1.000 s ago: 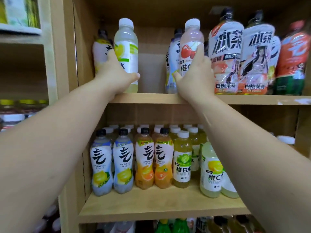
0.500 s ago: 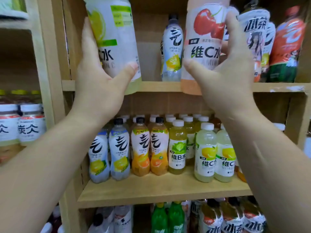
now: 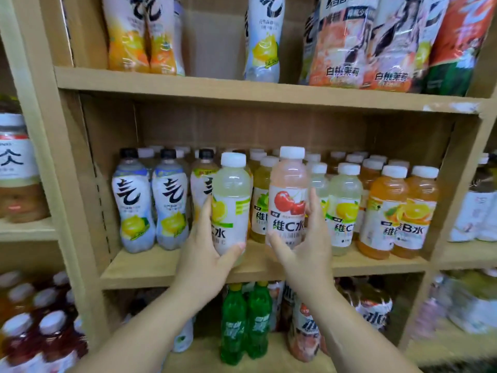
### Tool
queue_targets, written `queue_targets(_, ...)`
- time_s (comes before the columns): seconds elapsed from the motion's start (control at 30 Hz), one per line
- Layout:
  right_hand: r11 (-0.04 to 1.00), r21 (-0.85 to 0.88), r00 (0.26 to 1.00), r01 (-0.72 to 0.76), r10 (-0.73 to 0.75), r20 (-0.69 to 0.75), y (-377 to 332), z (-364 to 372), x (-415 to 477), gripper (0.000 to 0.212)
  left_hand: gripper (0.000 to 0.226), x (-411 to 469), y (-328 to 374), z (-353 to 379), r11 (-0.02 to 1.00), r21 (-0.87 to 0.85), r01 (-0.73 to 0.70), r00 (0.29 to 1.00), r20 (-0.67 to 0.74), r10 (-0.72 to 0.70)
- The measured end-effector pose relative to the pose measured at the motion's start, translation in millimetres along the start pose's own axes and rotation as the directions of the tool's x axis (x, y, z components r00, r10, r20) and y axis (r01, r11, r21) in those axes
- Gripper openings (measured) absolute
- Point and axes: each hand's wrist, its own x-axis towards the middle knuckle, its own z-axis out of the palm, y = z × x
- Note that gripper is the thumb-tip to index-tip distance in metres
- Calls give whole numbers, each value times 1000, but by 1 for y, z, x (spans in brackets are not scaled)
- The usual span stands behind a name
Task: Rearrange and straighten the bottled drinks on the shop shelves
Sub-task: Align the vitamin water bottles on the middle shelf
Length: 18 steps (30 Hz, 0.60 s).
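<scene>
My left hand (image 3: 205, 254) grips a pale lemon bottle (image 3: 231, 203) with a white cap, held upright just in front of the middle shelf (image 3: 150, 267). My right hand (image 3: 306, 246) grips a pink cherry bottle (image 3: 288, 200), also upright, right beside the lemon one. Both bottles hover at the shelf's front edge, before rows of white-capped drinks. Two blue-white lemon bottles (image 3: 150, 203) with black caps stand at the shelf's left, orange juice bottles (image 3: 398, 211) at its right.
The upper shelf (image 3: 215, 90) carries orange, lemon and peach-tea bottles, with a gap between them. Green bottles (image 3: 244, 321) stand on the lower shelf. Neighbouring shelf units on both sides hold more drinks. A wooden upright (image 3: 70, 168) borders the left.
Both hands brought the lemon and cherry bottles down from the upper shelf to the front of the middle shelf. The view dropped with them.
</scene>
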Motion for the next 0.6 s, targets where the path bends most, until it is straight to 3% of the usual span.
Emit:
queue_targets(0.23,998,-55,999,27,-25,38,36,17,-8,104,108,6,-12,21,994,4,107,994,-8,-107)
queue_targets(0.43,994,-54,983,90,-80,164,50,9,-11,109,124,11,-17,25,985,55,165,986,-23,-164)
queue_targets(0.6,982,-60,964,181,-165,208,67,-4,-21,97,103,3,-22,24,978,-76,194,981,23,-193)
